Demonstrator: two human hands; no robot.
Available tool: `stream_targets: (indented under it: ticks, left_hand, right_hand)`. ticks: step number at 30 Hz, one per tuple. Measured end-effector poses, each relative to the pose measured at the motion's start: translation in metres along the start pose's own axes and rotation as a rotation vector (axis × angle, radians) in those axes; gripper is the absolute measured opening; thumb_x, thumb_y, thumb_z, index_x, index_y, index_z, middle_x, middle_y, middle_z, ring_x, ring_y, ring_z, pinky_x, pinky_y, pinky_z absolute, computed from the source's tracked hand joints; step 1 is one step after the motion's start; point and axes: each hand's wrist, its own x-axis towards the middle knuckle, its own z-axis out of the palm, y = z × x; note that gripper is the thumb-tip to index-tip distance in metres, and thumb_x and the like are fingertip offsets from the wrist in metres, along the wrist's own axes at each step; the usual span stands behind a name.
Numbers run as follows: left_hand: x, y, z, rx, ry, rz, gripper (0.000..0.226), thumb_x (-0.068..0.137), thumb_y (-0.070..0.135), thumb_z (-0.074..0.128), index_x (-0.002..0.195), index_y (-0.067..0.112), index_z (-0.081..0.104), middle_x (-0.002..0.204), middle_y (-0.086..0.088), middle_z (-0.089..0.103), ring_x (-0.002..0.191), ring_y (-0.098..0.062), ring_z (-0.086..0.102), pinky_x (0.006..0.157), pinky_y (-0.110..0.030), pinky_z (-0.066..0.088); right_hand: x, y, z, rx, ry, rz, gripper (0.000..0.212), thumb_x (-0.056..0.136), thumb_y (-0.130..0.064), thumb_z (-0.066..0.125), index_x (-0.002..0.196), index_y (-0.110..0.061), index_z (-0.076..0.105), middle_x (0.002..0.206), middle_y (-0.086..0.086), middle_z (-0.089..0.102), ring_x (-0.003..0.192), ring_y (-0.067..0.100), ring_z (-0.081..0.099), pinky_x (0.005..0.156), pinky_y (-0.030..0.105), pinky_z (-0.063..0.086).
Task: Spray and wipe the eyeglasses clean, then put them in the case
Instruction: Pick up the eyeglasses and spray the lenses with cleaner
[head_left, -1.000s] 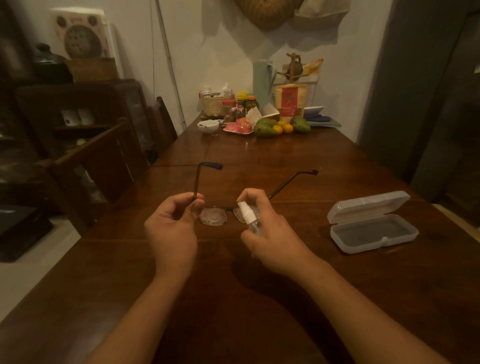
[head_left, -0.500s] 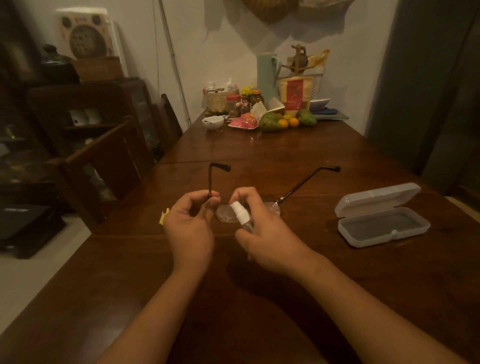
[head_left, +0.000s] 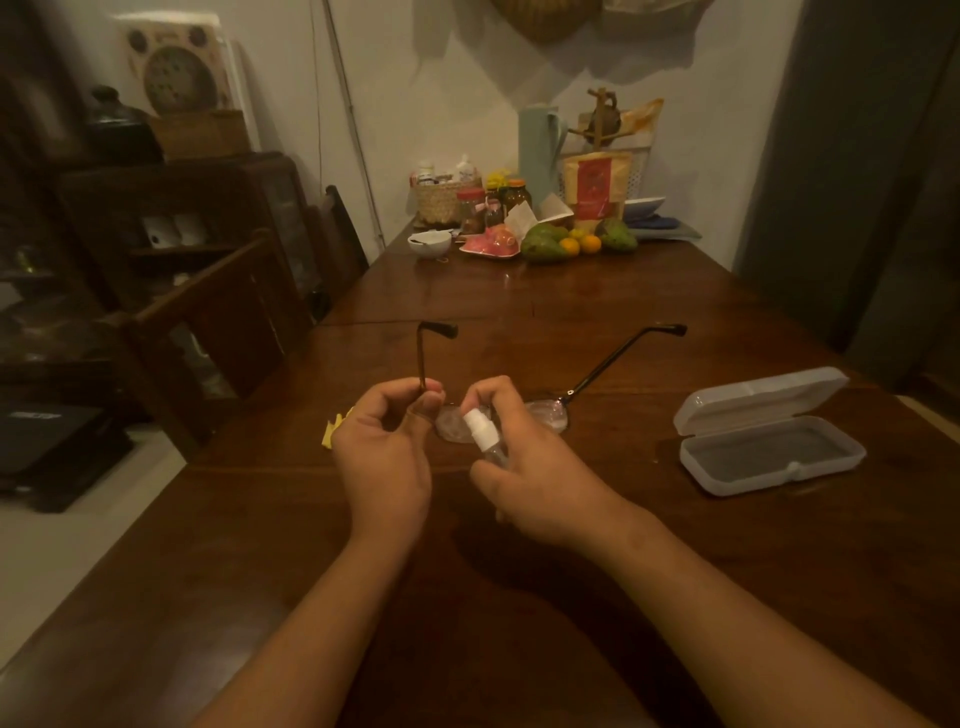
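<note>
Two sets of fingers grip: left hand (head_left: 384, 457) pinches the eyeglasses (head_left: 548, 415), right hand (head_left: 540, 470) wraps the spray bottle (head_left: 479, 430).

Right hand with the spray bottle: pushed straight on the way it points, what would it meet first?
Most likely the eyeglasses, at the lens right before the spray bottle; the left hand pinching the temple sits just beside that line. Depth unclear.

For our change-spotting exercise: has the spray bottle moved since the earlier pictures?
Yes. The spray bottle in the right hand has shifted slightly left, away from the open case, toward the left hand.
</note>
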Motion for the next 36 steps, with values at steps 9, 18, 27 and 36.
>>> stream_targets:
  ticks: [9, 18, 27, 36]
  left_hand:
    - [0.006, -0.002, -0.004, 0.026, 0.045, -0.003, 0.019, 0.086, 0.003, 0.068, 0.084, 0.022, 0.070, 0.084, 0.006, 0.072, 0.082, 0.000, 0.067, 0.070, -0.017, 0.054]
    - [0.017, -0.018, -0.019, 0.153, 0.047, 0.048, 0.028, 0.083, 0.000, 0.070, 0.080, 0.028, 0.067, 0.083, 0.010, 0.071, 0.082, -0.002, 0.067, 0.072, -0.021, 0.054]
    - [0.027, -0.038, -0.032, 0.362, -0.093, 0.153, 0.044, 0.074, -0.008, 0.073, 0.072, 0.035, 0.064, 0.080, 0.012, 0.065, 0.077, -0.004, 0.064, 0.069, -0.030, 0.056]
    - [0.029, -0.031, -0.041, 0.606, -0.429, 0.166, 0.048, 0.068, -0.003, 0.080, 0.066, 0.044, 0.068, 0.093, 0.012, 0.069, 0.105, -0.010, 0.062, 0.098, -0.045, 0.026]
  right_hand:
    - [-0.005, 0.008, -0.014, 0.057, 0.146, 0.018, 0.064, 0.086, -0.013, 0.059, 0.120, -0.058, 0.029, 0.094, 0.001, 0.057, 0.056, 0.013, 0.062, 0.047, 0.035, 0.055]
    - [-0.008, 0.017, -0.021, 0.095, 0.110, 0.093, 0.055, 0.096, -0.015, 0.061, 0.119, -0.057, 0.033, 0.077, -0.003, 0.073, 0.052, 0.007, 0.062, 0.047, 0.019, 0.047]
    - [-0.009, 0.026, -0.025, 0.211, 0.044, 0.203, 0.022, 0.103, -0.021, 0.052, 0.120, -0.034, 0.049, 0.075, -0.004, 0.068, 0.053, 0.008, 0.054, 0.047, 0.024, 0.043]
    - [-0.009, 0.026, -0.028, 0.352, 0.112, 0.269, 0.049, 0.095, -0.062, 0.043, 0.074, -0.025, 0.067, 0.057, -0.001, 0.054, 0.045, 0.010, 0.045, 0.042, 0.022, 0.036]
